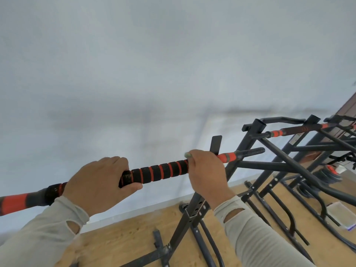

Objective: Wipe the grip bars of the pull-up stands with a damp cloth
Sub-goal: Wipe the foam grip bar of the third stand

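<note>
A grip bar [159, 171] with black foam and orange rings runs from the lower left up to the right across a black pull-up stand [194, 211]. My left hand [98, 185] grips the bar's left part, fingers curled over it and thumb under it. My right hand [205, 170] grips the same bar further right, next to an orange band. A small grey-green scrap shows at my right fingertips; I cannot tell if it is the cloth. A second stand's grip bar [300, 130] lies behind on the right.
A pale grey wall fills the upper view. Wooden floor [123, 234] lies below, crossed by black stand legs and feet. More black frames crowd the right side, with weight plates [327, 175] and a white container [341, 214] on the floor there.
</note>
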A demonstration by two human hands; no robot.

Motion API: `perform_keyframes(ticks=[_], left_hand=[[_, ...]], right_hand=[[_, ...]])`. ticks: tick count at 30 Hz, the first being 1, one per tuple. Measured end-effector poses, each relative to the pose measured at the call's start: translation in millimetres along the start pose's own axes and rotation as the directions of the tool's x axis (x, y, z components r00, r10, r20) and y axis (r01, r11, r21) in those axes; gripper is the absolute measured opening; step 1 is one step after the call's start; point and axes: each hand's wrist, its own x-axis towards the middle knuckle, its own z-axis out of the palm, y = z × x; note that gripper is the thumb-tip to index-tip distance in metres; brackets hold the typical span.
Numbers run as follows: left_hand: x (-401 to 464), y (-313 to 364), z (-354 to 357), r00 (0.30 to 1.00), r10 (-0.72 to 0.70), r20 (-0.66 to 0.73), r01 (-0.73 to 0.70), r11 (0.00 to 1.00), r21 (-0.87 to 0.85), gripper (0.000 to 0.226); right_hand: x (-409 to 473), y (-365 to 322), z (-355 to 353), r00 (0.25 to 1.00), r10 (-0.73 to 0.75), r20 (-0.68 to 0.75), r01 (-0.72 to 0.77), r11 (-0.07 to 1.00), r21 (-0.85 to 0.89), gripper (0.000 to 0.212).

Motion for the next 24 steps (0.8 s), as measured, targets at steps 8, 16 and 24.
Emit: perform_keyframes(ticks=[8, 16, 24], left_hand=[[-1.4, -2.2, 3.2, 1.000, 0.013, -0.020, -0.014, 1.000, -0.014, 0.046], [-1.5, -6.7, 11.6, 0.996, 0.039, -0.082, -0.040, 0.999, -0.009, 0.048], [0.3, -7.7, 13.2, 0.985, 0.112, -0.132, -0.112, 0.994, 0.011, 0.046]], right_hand=[[-11.8, -41.1, 19.2, 0.936, -0.345, 0.071, 0.331, 0.931, 0.154, 0.016], [23.3, 25.6, -26.2, 0.949, -0.059, 0.309, 0.167, 0.927, -0.335, 0.026], [-26.1, -96.9, 24.8, 0.962, -0.264, 0.073, 0.258, 0.962, 0.086, 0.022]])
